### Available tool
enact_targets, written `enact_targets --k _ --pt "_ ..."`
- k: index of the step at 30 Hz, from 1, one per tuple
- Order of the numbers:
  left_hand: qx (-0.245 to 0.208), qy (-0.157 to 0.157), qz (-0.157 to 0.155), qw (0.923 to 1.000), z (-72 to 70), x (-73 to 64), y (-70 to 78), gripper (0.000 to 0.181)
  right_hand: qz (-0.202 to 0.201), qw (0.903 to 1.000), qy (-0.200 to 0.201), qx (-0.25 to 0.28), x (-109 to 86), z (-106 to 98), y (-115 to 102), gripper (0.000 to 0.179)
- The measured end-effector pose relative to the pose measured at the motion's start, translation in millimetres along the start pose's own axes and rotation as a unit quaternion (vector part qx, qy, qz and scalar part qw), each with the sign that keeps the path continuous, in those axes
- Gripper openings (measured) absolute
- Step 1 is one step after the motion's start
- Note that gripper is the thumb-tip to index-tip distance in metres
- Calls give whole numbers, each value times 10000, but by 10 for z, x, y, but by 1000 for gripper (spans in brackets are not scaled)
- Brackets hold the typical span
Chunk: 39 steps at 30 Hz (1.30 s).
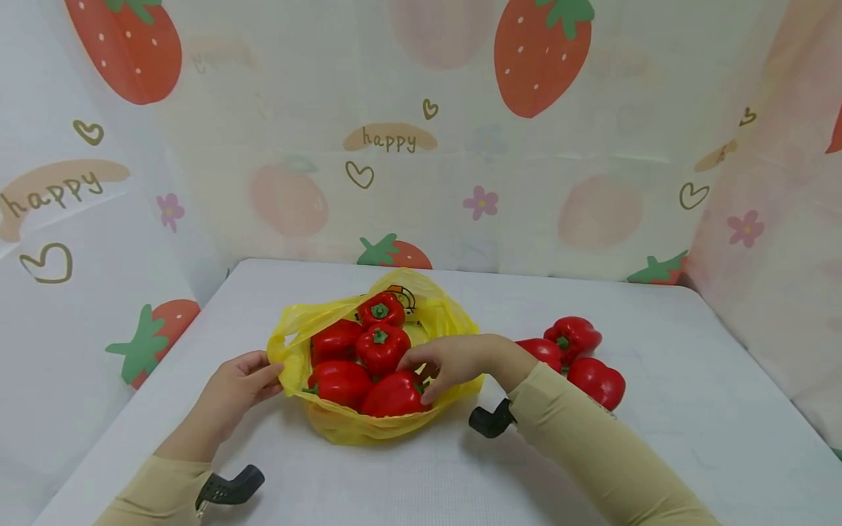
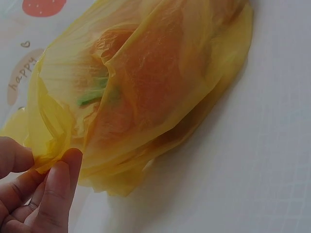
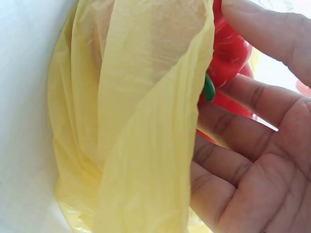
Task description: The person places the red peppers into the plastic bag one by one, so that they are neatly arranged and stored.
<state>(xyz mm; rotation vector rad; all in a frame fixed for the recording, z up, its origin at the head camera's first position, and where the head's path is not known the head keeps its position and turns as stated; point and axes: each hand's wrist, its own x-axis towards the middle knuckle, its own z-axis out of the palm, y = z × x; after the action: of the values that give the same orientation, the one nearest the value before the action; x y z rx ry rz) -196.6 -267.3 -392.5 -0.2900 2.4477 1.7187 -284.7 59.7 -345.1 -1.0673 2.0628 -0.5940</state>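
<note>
The left hand (image 1: 240, 381) pinches the plastic bag (image 1: 358, 429); the right hand (image 1: 454, 359) loosely grips a bell pepper (image 1: 392, 397), likely slick, best held round its sides.

The left forearm (image 1: 158, 478) is angled in from the near side of the bench (image 1: 697, 394), close to its left edge, and is sleeved in beige. The left hand (image 1: 240, 383) is held with the thumb pinched against the fingertips. The right forearm (image 1: 579, 438), likewise sleeved, is slanted from the near right toward the bench's middle. The right hand (image 1: 457, 359) is lowered, its fingers slightly bent and the thumb set apart; its palm is shown in the right wrist view.
</note>
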Motion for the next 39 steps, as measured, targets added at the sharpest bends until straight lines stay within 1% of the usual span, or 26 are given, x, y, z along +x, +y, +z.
enact_targets --k 6,14,18,22,29,36,39 --pt "0 7 -58 10000 5 4 -12 53 -59 9997 -15 232 -11 -7 35 41" --pt "-34 -21 -64 10000 4 3 -25 53 74 9979 142 622 -46 -33 64 38" --pt "-49 -22 -70 10000 8 5 -32 54 37 9972 222 719 -48 -39 93 38" --pt "-77 -13 -71 9999 12 11 -49 53 -39 9969 373 695 -54 -33 116 37" --pt "-121 -22 -55 9999 10 12 -56 54 -203 9970 617 419 -117 -62 147 38" --pt "-101 -45 -34 9999 8 -2 -47 54 -198 9949 809 570 -251 -119 87 37" --pt "-82 -26 -21 10000 9 -7 -39 53 -278 9934 932 614 -321 -154 75 36"
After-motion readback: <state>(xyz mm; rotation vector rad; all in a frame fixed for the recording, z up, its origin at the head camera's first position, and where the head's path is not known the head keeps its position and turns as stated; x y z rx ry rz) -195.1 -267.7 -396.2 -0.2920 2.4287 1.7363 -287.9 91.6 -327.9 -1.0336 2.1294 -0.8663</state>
